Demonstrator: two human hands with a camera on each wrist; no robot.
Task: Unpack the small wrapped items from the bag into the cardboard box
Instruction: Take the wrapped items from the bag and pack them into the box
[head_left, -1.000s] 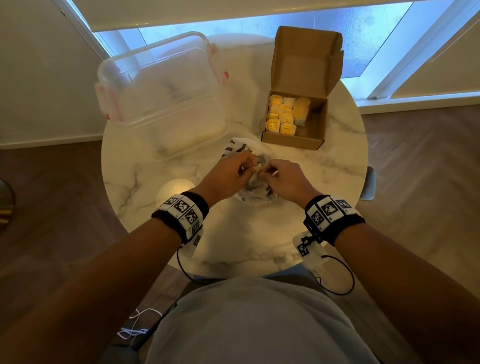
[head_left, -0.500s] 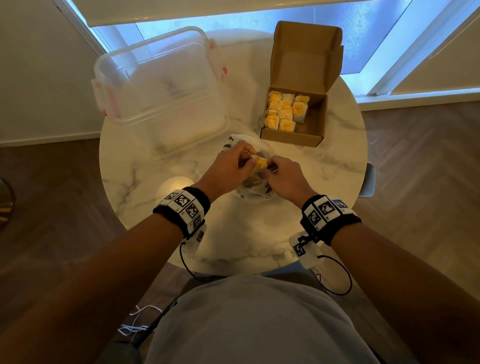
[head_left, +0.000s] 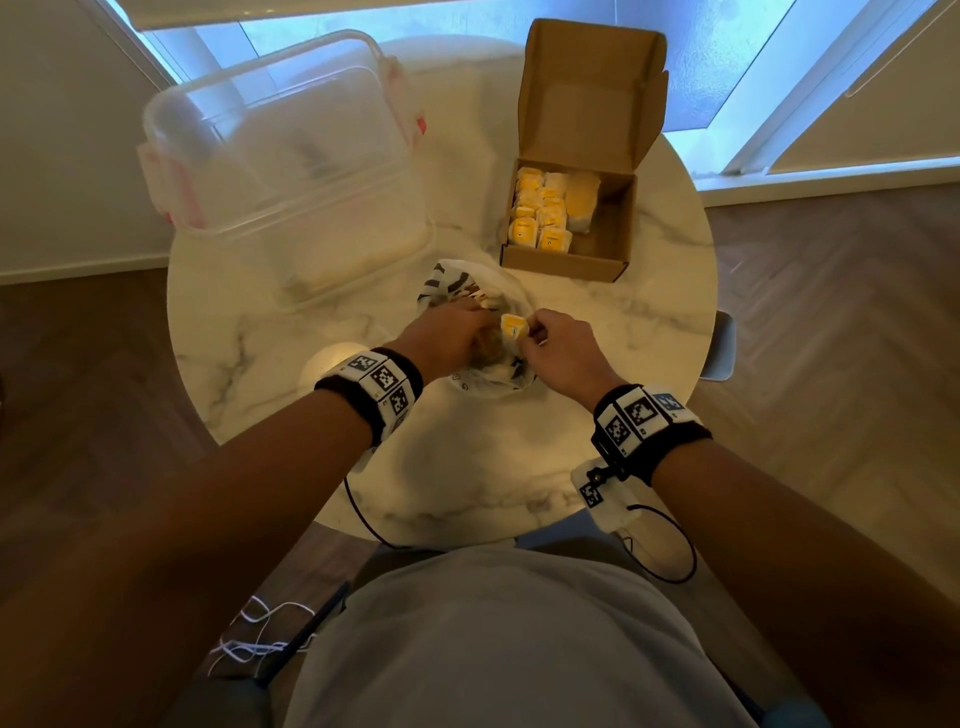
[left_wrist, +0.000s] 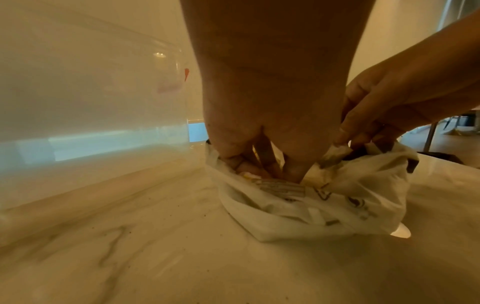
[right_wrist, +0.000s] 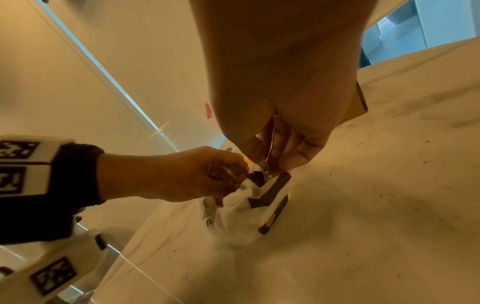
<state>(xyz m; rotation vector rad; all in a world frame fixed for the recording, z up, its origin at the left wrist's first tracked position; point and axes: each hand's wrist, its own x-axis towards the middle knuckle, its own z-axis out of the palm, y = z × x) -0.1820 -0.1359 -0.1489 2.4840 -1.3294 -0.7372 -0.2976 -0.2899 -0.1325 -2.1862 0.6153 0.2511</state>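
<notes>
No legible text anywhere.

**Quick count of what's on the table**

One round white marble table (head_left: 467, 467). One open brown cardboard box (head_left: 566, 260), with roughly nine or ten small yellow wrapped items (head_left: 540, 213) packed inside; they overlap, so the exact number is hard to tell. One more yellow wrapped item (head_left: 514, 328) is up at the bag's mouth. One crumpled white plastic bag with black print (head_left: 483, 280). One clear plastic storage tub with red latches (head_left: 291, 166). Two hands, two marker wristbands.
</notes>
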